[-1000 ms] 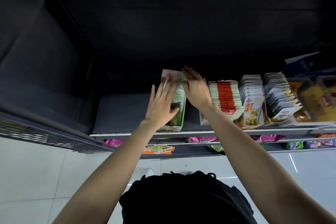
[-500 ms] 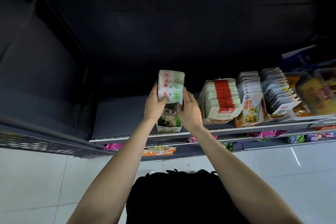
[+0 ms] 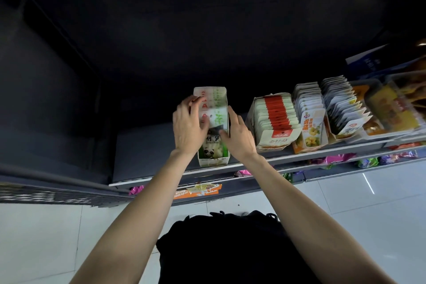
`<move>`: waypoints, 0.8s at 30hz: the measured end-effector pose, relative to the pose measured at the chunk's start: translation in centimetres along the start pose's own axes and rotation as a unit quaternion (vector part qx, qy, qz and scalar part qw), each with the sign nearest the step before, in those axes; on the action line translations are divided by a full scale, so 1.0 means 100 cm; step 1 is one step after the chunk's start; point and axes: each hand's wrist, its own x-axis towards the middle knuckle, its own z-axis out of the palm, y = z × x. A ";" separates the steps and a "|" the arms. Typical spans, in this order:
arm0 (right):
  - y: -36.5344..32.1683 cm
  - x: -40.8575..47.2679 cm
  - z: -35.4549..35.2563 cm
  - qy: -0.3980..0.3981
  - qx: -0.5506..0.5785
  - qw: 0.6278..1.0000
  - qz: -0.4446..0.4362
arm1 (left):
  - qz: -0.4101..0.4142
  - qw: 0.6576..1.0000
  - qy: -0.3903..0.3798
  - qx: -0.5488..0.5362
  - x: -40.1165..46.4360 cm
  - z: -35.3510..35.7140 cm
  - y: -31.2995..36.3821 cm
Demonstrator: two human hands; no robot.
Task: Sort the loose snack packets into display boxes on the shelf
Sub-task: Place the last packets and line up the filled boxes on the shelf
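At the shelf's front lip: panda display box (image 3: 213,157) stands upright, green-and-white packets (image 3: 215,108) filed inside.
Left of the box: left hand (image 3: 187,127), fingers curled over the packet tops, pressing them.
Right of the box: right hand (image 3: 239,136), fingers straight against its wall, thumb tucked at the packets.
Further right: red-striped packet box (image 3: 274,120), just beside.
Risk: box sits by the shelf (image 3: 322,153) edge; an uneven squeeze could tip it off or buckle the card wall, I'd say.

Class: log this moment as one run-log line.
left hand: touching packets | right hand: against panda box side | shelf
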 end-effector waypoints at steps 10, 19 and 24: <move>0.000 -0.007 0.007 0.135 -0.104 0.981 -0.093 | 0.141 0.939 -0.240 0.200 0.049 -0.012 -0.003; 0.003 -0.008 0.018 0.071 -0.314 0.934 -0.153 | 0.095 0.985 -0.094 0.110 0.046 -0.007 -0.004; 0.011 -0.017 0.027 0.097 -0.335 0.917 -0.192 | 0.087 0.984 -0.090 0.129 0.052 -0.009 -0.007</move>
